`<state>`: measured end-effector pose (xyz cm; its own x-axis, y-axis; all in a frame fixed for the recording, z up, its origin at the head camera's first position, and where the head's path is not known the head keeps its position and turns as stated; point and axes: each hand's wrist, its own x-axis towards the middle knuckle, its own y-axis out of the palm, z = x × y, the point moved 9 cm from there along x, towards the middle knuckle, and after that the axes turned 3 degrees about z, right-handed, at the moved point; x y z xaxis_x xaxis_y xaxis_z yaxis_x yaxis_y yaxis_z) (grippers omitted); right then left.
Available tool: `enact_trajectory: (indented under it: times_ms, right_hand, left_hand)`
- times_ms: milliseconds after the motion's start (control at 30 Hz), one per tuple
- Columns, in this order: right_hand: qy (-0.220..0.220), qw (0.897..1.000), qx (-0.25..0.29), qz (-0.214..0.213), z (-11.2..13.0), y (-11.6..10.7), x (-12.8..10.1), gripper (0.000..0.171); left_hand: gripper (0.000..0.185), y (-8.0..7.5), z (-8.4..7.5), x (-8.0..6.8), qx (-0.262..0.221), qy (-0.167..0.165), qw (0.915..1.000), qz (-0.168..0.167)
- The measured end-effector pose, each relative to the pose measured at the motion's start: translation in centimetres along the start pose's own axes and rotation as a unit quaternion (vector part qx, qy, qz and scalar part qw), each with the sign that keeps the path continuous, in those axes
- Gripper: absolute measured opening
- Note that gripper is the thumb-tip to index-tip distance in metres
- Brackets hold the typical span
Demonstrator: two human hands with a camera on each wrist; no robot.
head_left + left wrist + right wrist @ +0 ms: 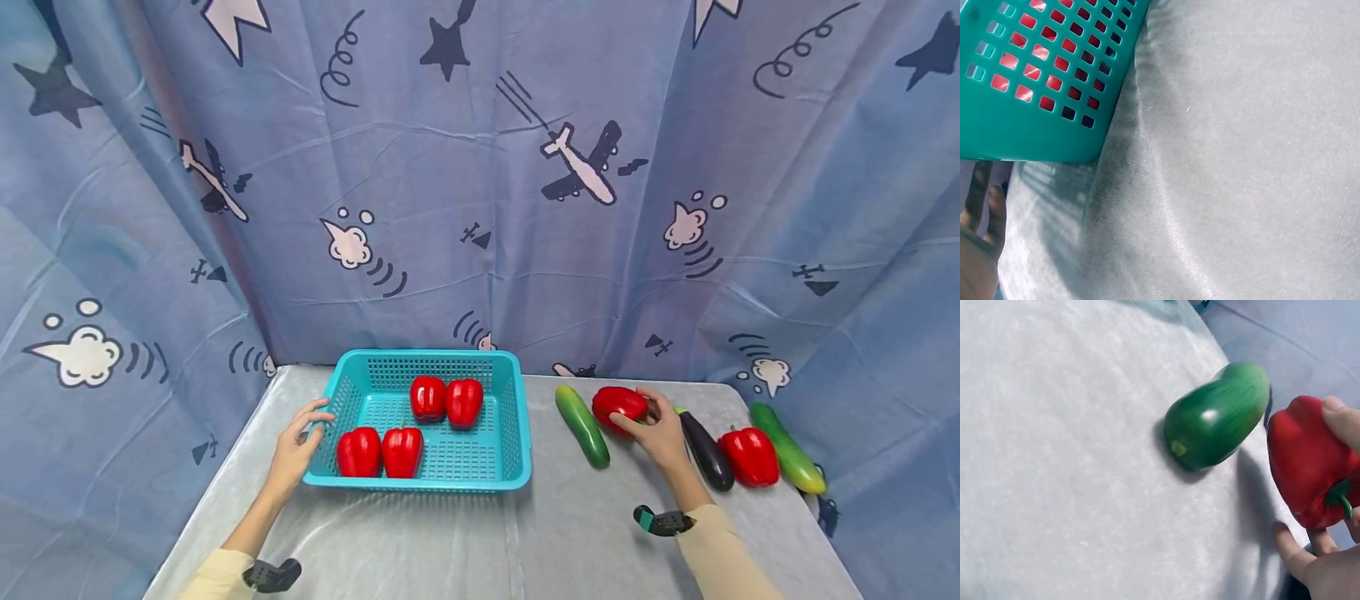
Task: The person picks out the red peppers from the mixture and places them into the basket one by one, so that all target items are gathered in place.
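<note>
My right hand point(662, 429) grips a red bell pepper point(619, 407), thumb on one side and fingers on the other; its green stem shows in the right wrist view, where the pepper point(1310, 462) hangs over its own shadow. Just left of it lies a green cucumber point(582, 425). At the left rim of a turquoise plastic basket point(420, 483) is my left hand point(294, 446), fingers loosely extended and fingertips right at the rim. Inside the basket, two red bell peppers point(360, 452) sit at the front left and two more point(465, 403) toward the back.
Right of my right hand lie an eggplant point(707, 450), another red bell pepper point(750, 457) and a green-yellow cucumber point(787, 450) along the table's right edge. A pale cloth covers the table point(420, 542). A patterned blue curtain point(450, 167) hangs behind it.
</note>
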<state>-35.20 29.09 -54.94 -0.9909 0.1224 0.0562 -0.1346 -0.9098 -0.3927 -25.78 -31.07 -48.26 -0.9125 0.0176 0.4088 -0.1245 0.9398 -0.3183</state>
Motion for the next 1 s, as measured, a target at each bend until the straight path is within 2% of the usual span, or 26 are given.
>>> enact_trajectory:
  times_ms: [200,500,767,1000]
  right_hand:
    - [0.007,0.999,0.042,0.002,1.4,0.0,-0.3,0.078]
    - [-0.022,0.995,0.081,0.050,4.9,1.3,-1.3,0.069]
    - [0.003,0.983,0.162,0.091,6.6,3.1,-2.6,0.067]
    - [-0.028,0.964,0.223,0.142,8.6,4.7,-3.4,0.062]
  left_hand:
    - [0.017,-0.1,0.3,0.0,-0.002,0.002,1.0000,-0.003]
    - [0.018,-0.1,0.0,-0.2,-0.014,-0.002,0.9999,-0.003]
    - [0.017,-0.1,-0.1,-0.3,0.003,0.002,1.0000,-0.003]
    - [0.017,-0.1,0.0,-0.1,-0.001,0.001,1.0000,0.001]
